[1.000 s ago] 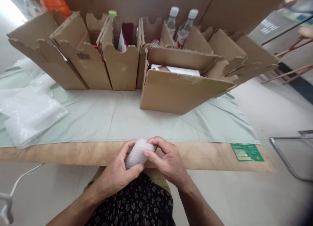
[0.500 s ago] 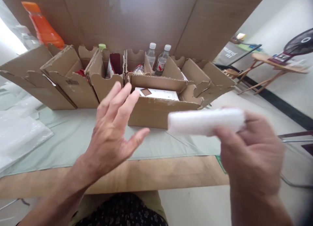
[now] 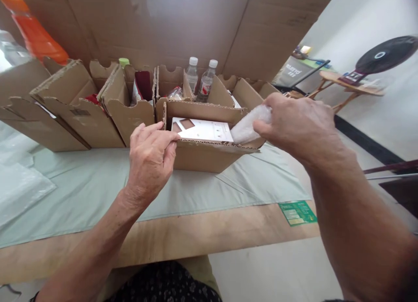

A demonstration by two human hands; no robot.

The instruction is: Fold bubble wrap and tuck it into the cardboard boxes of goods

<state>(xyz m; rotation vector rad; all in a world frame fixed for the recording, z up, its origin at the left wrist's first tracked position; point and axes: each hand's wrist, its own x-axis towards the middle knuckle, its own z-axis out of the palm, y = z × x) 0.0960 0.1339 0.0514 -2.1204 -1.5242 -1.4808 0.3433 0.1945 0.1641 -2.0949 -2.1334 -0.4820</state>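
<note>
the right hand (image 3: 298, 125) grips a bubble-wrapped roll (image 3: 250, 126) between thumb and fingers, its lower end inside the front box (image 3: 205, 158) beside a white carton (image 3: 209, 131); the left hand (image 3: 150, 156) holds the box's left rim.

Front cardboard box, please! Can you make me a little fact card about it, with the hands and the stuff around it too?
Box: front cardboard box, open on top
Inside: white packet with brown patches
Left hand: touching the box's left end
Right hand: holding a white wrapped bundle, its lower end in the box's right end
Under it: pale green cloth
Behind it: more cardboard boxes, two white-capped bottles
Far left: orange bottle
</note>
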